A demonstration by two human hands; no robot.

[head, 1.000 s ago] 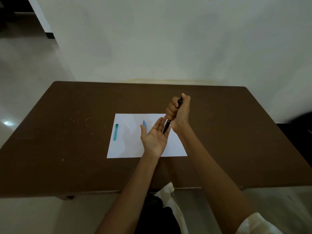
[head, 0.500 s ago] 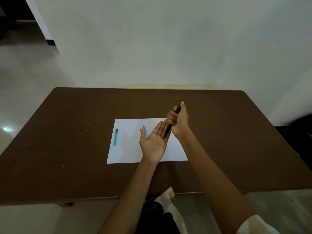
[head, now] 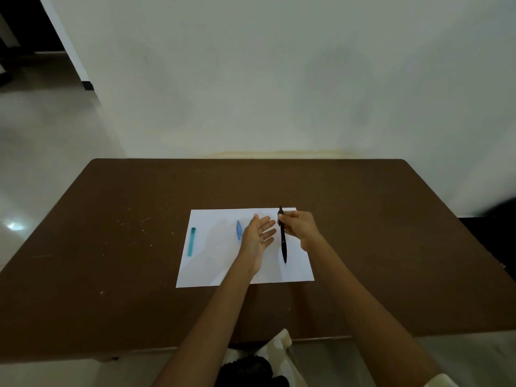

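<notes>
A white sheet of paper (head: 217, 261) lies on the brown table (head: 111, 247). My right hand (head: 300, 227) pinches a black pen (head: 283, 241) near its top, and the pen hangs tip down over the right part of the sheet. My left hand (head: 258, 236) is held palm up with fingers straight, just left of the pen and apart from it. A small blue piece (head: 239, 229) lies on the paper, partly hidden behind my left hand. A teal strip (head: 191, 241) lies near the sheet's left edge.
A pale wall rises behind the table's far edge. Light floor lies to the left, with a dark doorway (head: 22, 37) at the top left. Small pale specks (head: 139, 222) dot the table left of the paper. A dark object (head: 502, 213) sits at the right edge.
My right hand has shifted from a fist round the pen against my left fingers to a pinch near its top. The pen has swung away from my left palm and hangs upright.
</notes>
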